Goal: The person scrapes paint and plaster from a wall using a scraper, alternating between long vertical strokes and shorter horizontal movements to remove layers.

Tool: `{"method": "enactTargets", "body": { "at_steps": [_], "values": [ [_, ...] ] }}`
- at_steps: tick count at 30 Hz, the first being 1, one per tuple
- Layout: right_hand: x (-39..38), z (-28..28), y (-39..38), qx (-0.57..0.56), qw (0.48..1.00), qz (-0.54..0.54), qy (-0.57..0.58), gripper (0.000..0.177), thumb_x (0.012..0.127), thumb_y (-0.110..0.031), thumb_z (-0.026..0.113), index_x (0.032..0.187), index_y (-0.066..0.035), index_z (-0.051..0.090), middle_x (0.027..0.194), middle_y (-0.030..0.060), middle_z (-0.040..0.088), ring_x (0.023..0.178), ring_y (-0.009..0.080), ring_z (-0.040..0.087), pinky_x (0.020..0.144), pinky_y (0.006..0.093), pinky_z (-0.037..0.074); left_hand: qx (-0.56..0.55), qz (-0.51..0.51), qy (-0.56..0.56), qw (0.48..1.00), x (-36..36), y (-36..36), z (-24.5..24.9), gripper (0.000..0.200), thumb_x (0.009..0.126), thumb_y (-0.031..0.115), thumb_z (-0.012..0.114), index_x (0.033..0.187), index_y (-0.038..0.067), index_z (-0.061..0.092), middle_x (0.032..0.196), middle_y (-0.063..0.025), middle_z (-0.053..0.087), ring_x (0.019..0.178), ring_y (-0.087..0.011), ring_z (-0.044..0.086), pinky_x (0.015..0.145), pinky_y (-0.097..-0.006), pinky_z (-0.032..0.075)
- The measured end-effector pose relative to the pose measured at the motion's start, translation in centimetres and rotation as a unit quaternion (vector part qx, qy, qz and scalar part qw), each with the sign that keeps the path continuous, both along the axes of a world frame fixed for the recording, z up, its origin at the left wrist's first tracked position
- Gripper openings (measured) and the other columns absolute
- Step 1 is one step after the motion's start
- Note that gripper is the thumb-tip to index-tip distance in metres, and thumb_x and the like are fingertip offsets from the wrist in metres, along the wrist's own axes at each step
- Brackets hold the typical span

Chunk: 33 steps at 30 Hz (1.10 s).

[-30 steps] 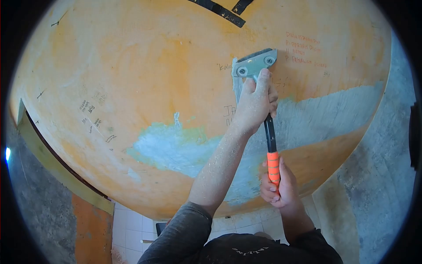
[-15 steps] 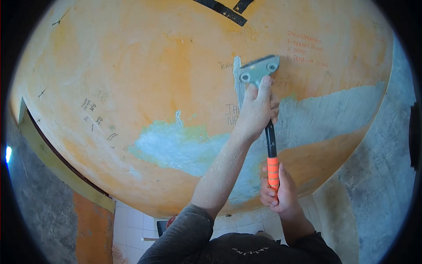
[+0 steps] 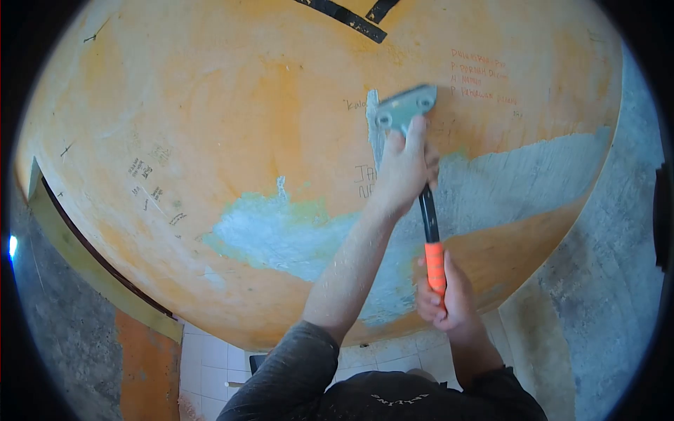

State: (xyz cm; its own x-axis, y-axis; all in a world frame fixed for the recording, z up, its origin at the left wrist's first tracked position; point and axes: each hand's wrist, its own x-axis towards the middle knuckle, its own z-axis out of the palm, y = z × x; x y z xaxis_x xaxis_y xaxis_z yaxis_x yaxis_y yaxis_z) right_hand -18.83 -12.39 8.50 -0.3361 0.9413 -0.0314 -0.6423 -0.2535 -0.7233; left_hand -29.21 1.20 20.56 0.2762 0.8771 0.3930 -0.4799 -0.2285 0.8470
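At the orange wall, my left fingers clamp the scraper near its head, while my right fingers wrap its orange grip.

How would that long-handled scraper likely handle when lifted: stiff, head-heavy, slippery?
The scraper is probably stiff: its black shaft runs straight between the left hand and right hand. It may tip head-first, since the wide head sits atop a narrow shaft. The banded orange grip looks unlikely to slip much.

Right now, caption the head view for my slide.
Left hand and right hand grip a long-handled scraper at a partly stripped orange wall.
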Motion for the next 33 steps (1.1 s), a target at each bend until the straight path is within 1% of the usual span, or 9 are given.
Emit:
{"method": "enactTargets", "body": {
  "at_steps": [3,8,10,15,19,21,26,29,33],
  "values": [
    [0.0,1.9,1.0,0.039,0.999,-0.024,-0.021,0.046,0.103,-0.053,0.031,0.115,-0.012,0.048,0.054,0.0013,0.037,0.034,0.0088,0.029,0.034,0.0245,0.027,0.019,-0.012,-0.01,1.0,-0.1,0.3,2.3,0.033,0.102,0.042,0.046,0.111,0.01,0.044,0.063,0.0026,0.037,0.049,-0.0085,0.039,0.045,-0.0261,0.037],
    [-0.1,-2.3,-1.0,0.0,0.999,-0.037,-0.023,0.045,0.103,-0.052,0.031,0.116,-0.012,0.048,0.055,0.0017,0.038,0.034,0.0089,0.029,0.034,0.0246,0.027,0.0,0.006,0.02,1.0,0.1,-0.7,-2.2,0.032,0.103,0.042,0.045,0.111,0.01,0.044,0.063,0.0029,0.036,0.05,-0.0086,0.039,0.046,-0.0263,0.037],
    [0.0,-2.6,-0.7,-0.021,0.999,-0.039,-0.03,0.046,0.103,-0.052,0.031,0.116,-0.012,0.048,0.055,0.0018,0.038,0.035,0.0089,0.029,0.034,0.0246,0.027,-0.039,-0.006,0.028,0.999,0.0,-1.2,-3.2,0.032,0.103,0.042,0.045,0.111,0.01,0.044,0.063,0.0032,0.036,0.05,-0.0086,0.039,0.046,-0.0262,0.037],
    [0.0,0.0,1.2,0.048,0.997,-0.049,-0.036,0.046,0.102,-0.054,0.034,0.116,-0.013,0.049,0.055,0.0014,0.038,0.035,0.0091,0.03,0.034,0.0246,0.027,0.016,-0.016,0.001,1.0,0.1,0.5,0.7,0.035,0.103,0.042,0.045,0.113,0.009,0.044,0.063,0.0028,0.036,0.049,-0.0086,0.038,0.046,-0.0257,0.037],
    [-0.3,-1.6,0.4,0.031,0.999,-0.031,0.002,0.046,0.102,-0.055,0.034,0.116,-0.014,0.049,0.055,0.0013,0.039,0.035,0.009,0.031,0.034,0.0243,0.027,0.024,0.0,0.014,1.0,0.1,-0.2,-0.9,0.035,0.103,0.042,0.045,0.112,0.009,0.044,0.062,0.0027,0.036,0.048,-0.0087,0.039,0.045,-0.0258,0.038],
    [0.1,-3.2,-0.6,-0.031,0.998,-0.053,-0.024,0.046,0.102,-0.054,0.033,0.115,-0.014,0.049,0.054,0.0014,0.039,0.035,0.0088,0.031,0.034,0.0247,0.028,-0.013,0.001,0.035,0.999,0.3,-0.6,-3.2,0.035,0.103,0.042,0.044,0.112,0.008,0.044,0.062,0.0025,0.037,0.048,-0.0086,0.039,0.045,-0.0257,0.038],
    [0.9,-1.8,0.9,0.009,0.999,-0.038,-0.038,0.046,0.102,-0.055,0.032,0.115,-0.014,0.049,0.054,0.0015,0.039,0.034,0.0087,0.03,0.034,0.025,0.027,-0.016,-0.002,0.031,0.999,0.6,0.2,-1.3,0.035,0.103,0.041,0.043,0.112,0.008,0.044,0.062,0.0025,0.037,0.049,-0.0085,0.04,0.046,-0.0257,0.039],
    [0.9,-1.3,1.1,0.014,0.999,-0.035,-0.031,0.046,0.102,-0.055,0.032,0.115,-0.013,0.049,0.054,0.0016,0.039,0.034,0.0087,0.031,0.034,0.0248,0.028,0.004,0.008,0.028,1.0,0.8,0.1,-0.2,0.035,0.104,0.041,0.043,0.113,0.008,0.044,0.062,0.0032,0.036,0.048,-0.0082,0.038,0.045,-0.025,0.037],
    [0.0,-3.5,-0.6,0.021,0.997,-0.049,-0.049,0.047,0.102,-0.054,0.035,0.116,-0.011,0.048,0.054,0.0017,0.038,0.035,0.0089,0.032,0.034,0.0246,0.028,-0.029,-0.02,0.011,0.999,0.3,-0.6,-3.6,0.033,0.104,0.041,0.043,0.112,0.009,0.044,0.061,0.0033,0.035,0.048,-0.0082,0.037,0.044,-0.0248,0.036]
  ]
}}
